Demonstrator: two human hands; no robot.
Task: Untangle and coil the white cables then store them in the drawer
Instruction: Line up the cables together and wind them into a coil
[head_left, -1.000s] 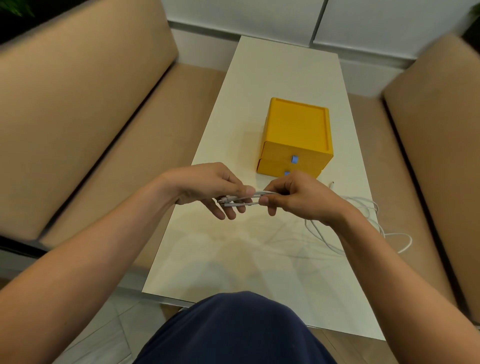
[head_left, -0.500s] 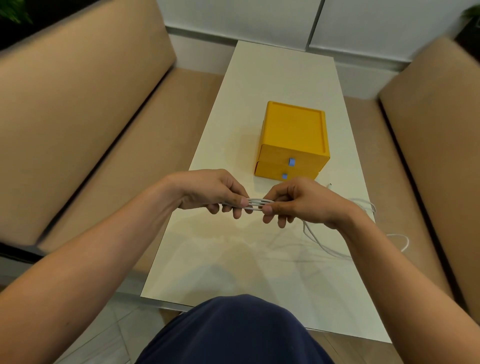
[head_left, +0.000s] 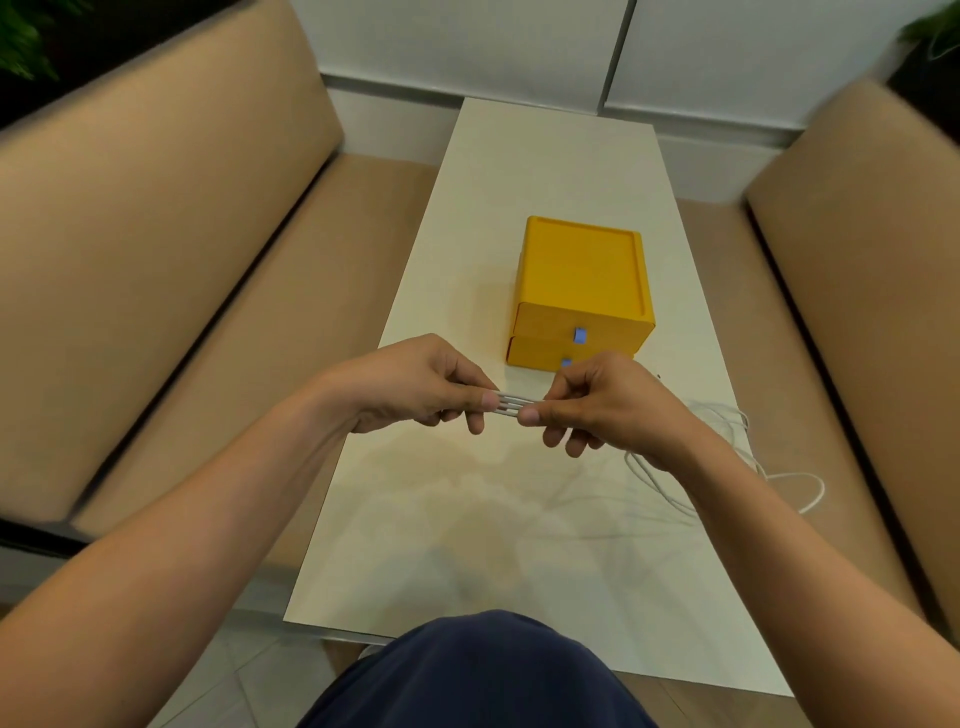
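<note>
Above the worktop (head_left: 519, 545) we pinch folded white cable strands (head_left: 515, 404) between left hand (head_left: 410, 384) and right hand (head_left: 608, 405); loose cable (head_left: 727, 457) trails over the right edge, near closed yellow drawers (head_left: 582, 291).

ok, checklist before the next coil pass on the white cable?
1. Left hand pinches the folded white cable bundle: ok.
2. Right hand pinches the bundle's other end: ok.
3. All slack gathered: not ok. The loose white cable loops lie on the white rectangular table, one reaching past its right edge.
4. Slack free of knots: cannot tell.
5. Drawer open for storing: not ok. Both drawers of the yellow two-drawer box are shut.
</note>
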